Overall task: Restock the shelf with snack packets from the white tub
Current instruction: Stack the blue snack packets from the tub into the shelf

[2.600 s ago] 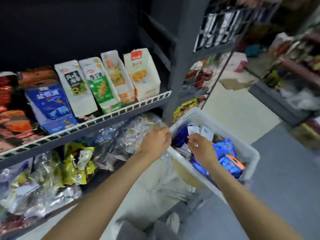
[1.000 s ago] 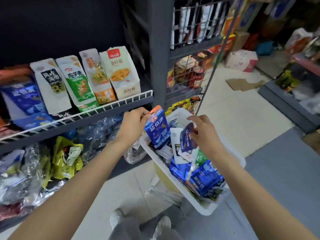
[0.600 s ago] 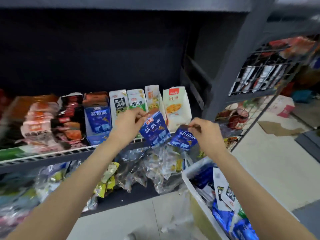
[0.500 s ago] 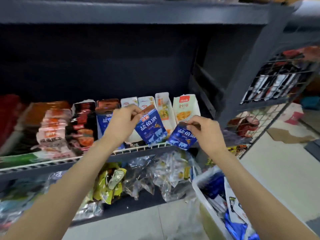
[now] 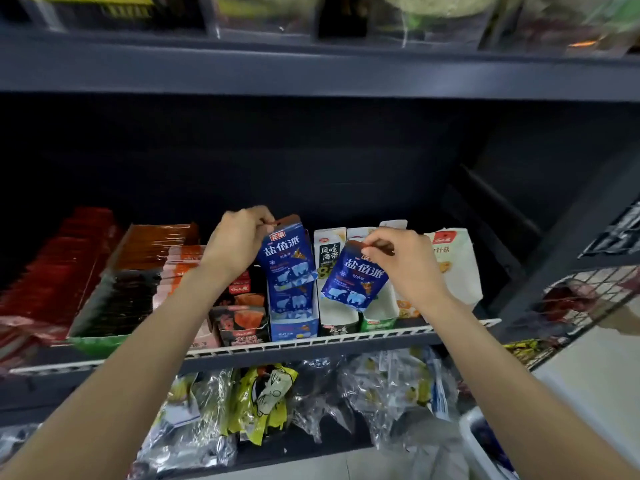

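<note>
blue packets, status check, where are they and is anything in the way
Left hand pinches a blue packet over the blue box. Right hand pinches a second packet before the white box. Nothing blocks the blue box.

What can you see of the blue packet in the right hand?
The blue packet is a small glossy pouch, dark blue with white characters, white polar bears near its bottom and an orange strip at the top edge. The right hand pinches it by its top, so it hangs tilted, lower end toward the left, in front of the white boxes on the shelf. It looks sealed. Nothing else visibly touches it.
</note>
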The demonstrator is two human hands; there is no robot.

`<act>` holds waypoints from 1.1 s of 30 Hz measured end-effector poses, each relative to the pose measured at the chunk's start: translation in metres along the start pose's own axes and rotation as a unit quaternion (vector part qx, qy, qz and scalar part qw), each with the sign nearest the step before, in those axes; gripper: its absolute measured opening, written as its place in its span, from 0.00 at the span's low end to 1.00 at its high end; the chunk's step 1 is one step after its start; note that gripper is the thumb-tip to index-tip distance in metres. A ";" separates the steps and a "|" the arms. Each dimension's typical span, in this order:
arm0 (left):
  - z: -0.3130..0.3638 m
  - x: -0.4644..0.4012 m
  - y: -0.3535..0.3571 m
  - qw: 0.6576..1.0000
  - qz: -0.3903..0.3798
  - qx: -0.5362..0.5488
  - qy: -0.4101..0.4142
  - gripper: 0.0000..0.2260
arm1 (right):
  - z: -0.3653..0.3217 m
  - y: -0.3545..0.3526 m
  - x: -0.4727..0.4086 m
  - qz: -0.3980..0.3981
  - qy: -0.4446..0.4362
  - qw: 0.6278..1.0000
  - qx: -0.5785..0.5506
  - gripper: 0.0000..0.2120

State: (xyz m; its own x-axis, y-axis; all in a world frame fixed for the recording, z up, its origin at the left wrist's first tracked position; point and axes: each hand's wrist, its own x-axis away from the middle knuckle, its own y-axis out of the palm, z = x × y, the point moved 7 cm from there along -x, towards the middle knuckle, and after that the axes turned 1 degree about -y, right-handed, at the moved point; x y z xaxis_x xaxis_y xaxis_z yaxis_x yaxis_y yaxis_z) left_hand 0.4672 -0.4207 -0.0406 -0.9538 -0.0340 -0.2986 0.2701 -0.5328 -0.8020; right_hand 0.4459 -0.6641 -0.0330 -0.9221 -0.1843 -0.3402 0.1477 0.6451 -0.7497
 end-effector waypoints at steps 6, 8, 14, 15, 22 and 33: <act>-0.014 -0.010 0.014 0.999 -0.042 0.005 0.001 0.04 | -0.018 0.016 -0.013 -0.017 0.002 1.000 -0.010 0.04; -0.008 -0.011 0.030 0.997 -0.065 -0.034 0.011 0.05 | -0.023 0.020 -0.018 -0.019 0.001 1.000 -0.015 0.04; -0.013 -0.017 0.066 0.982 -0.124 -0.137 0.048 0.08 | -0.036 0.033 -0.030 -0.036 -0.003 0.999 -0.018 0.04; -0.016 -0.018 0.066 0.982 -0.126 -0.134 0.047 0.08 | -0.038 0.036 -0.031 -0.038 -0.004 0.999 -0.014 0.04; -0.048 -0.013 0.039 0.996 -0.084 0.030 0.023 0.10 | -0.053 0.069 -0.043 -0.061 -0.028 0.996 -0.051 0.04; -0.061 0.009 0.043 0.981 -0.188 0.004 0.036 0.17 | -0.058 0.105 -0.061 -0.096 -0.054 0.994 0.000 0.05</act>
State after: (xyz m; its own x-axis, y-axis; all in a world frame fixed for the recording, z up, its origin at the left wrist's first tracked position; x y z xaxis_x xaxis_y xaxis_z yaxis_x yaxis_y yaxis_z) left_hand 0.4785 -0.3926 -0.1097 -0.9739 0.2262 -0.0176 -0.1013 -0.5028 -0.8585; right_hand 0.4975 -0.5423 -0.0581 -0.8891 -0.3829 -0.2507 -0.0270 0.5907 -0.8064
